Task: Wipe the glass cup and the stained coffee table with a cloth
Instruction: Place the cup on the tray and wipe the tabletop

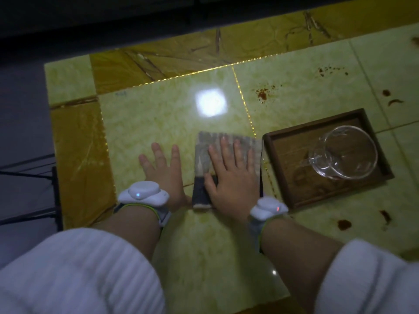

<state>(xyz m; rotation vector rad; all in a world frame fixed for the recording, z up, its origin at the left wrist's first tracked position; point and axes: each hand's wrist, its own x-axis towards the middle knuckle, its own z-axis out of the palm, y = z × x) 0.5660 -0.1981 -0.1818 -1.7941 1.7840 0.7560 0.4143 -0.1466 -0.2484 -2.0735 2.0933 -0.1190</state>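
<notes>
A folded grey cloth [205, 152] with a dark lower end lies flat on the glossy green coffee table [158, 123]. My right hand [231, 175] presses on it palm down, fingers spread. Just left of the cloth, my left hand [164, 168] rests flat on the bare tabletop. A clear glass cup [347, 155] with a handle stands in a dark wooden tray [283, 177] right of the cloth. Brown stains [263, 95] spot the table beyond the tray, with more [343, 224] near its front right.
Brown marbled border tiles [79, 155] edge the table at left and back. The table's left edge drops to a grey floor with dark metal legs [27, 173]. A bright light reflection [210, 102] sits mid-table. White sleeves cover both forearms.
</notes>
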